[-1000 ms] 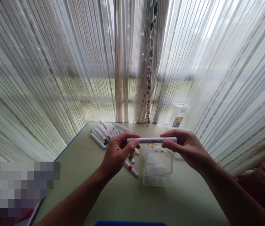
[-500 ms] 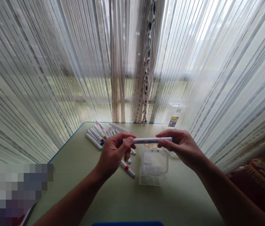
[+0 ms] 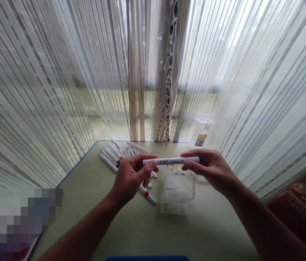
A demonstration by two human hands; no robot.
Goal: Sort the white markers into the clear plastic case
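I hold a white marker pen (image 3: 170, 160) level above the table, one end in each hand. My left hand (image 3: 131, 177) pinches its left end between thumb and fingers. My right hand (image 3: 212, 169) pinches the right end, where a blue tip shows. Below the pen stands a clear plastic box (image 3: 178, 192) with a coloured label at its far edge. A marker with a red band (image 3: 147, 194) lies on the table just under my left hand.
Several white markers with coloured caps (image 3: 113, 155) lie in a row at the table's far left corner. The pale green table (image 3: 131, 232) has a blue edge. Sheer striped curtains (image 3: 60, 90) hang close around it. A clear package with a yellow label (image 3: 201, 137) leans behind the curtain.
The pen and both hands have stayed nearly where they were; the view shifted slightly left since one second ago.
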